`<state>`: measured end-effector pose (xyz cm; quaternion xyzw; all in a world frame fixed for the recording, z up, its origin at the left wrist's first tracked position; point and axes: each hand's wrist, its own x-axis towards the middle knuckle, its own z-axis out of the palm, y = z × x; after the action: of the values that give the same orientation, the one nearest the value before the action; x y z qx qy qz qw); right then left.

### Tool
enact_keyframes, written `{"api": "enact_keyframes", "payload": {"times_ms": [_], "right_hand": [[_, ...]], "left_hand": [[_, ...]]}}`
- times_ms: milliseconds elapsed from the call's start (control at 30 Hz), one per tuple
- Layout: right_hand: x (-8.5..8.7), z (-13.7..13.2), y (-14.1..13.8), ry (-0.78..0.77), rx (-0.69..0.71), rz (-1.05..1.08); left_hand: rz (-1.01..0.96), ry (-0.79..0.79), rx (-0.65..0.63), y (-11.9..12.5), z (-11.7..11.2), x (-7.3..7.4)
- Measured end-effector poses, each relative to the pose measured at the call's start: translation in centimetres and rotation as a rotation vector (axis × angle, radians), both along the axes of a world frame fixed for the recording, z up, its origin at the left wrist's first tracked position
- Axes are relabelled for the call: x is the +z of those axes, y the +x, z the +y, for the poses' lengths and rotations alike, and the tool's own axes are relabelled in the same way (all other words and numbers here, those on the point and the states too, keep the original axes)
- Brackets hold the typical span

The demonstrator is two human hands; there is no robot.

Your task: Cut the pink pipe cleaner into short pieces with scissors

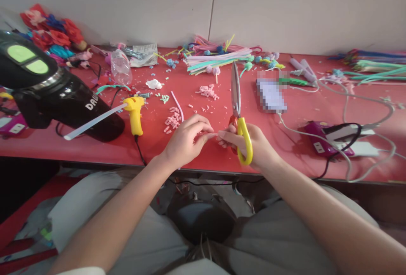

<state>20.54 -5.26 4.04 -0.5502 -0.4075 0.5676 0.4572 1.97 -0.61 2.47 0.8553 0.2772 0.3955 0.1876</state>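
My right hand [250, 146] grips yellow-handled scissors [238, 110], blades closed and pointing away up the red table [285, 148]. Its fingertips also pinch one end of a small pale pink piece [212, 135]. My left hand [187, 137] pinches the other end of that piece, fingers curled, just left of the right hand near the table's front edge. Cut pink bits [173, 120] lie just beyond my left hand.
A yellow glue gun [135, 112] with a white stick lies to the left, beside a black appliance [47, 93]. Pipe cleaners [215, 57], paper flowers [53, 34], a plastic bottle [121, 67], a phone [271, 94] and a purple device [326, 141] with cables lie around.
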Motion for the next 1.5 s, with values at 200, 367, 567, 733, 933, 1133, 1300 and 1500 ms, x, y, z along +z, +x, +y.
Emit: {"api": "enact_keyframes", "payload": {"times_ms": [200,367,567,733,933,1133,1300,1500], "right_hand": [[-0.2,0.1,-0.2,-0.004,0.005,0.020],[-1.0,0.2,0.0,0.045,0.013,0.034],[-1.8,-0.6,2.5,0.119,0.045,-0.448],[-2.2,-2.2,4.4,0.173,0.057,-0.871],[-3.1,-2.7,5.4,0.165,0.109,-1.104],[-3.2,-2.3,5.3,0.204,0.163,-1.175],[-3.3,-2.3,5.3,0.209,0.159,-1.190],[-3.2,-2.3,5.3,0.192,0.176,-1.200]], "left_hand": [[0.013,0.004,-0.012,0.2,-0.2,-0.2],[-0.006,-0.018,0.006,0.1,0.0,-0.4],[-0.066,-0.102,0.148,-1.4,1.2,-1.4],[-0.070,-0.141,0.222,-2.4,1.0,-2.2],[-0.112,-0.201,0.268,-2.5,0.8,-2.0],[-0.113,-0.219,0.275,-2.3,0.6,-1.9],[-0.117,-0.216,0.261,-2.3,0.5,-1.8],[-0.106,-0.206,0.246,-2.3,0.6,-1.7]]}}
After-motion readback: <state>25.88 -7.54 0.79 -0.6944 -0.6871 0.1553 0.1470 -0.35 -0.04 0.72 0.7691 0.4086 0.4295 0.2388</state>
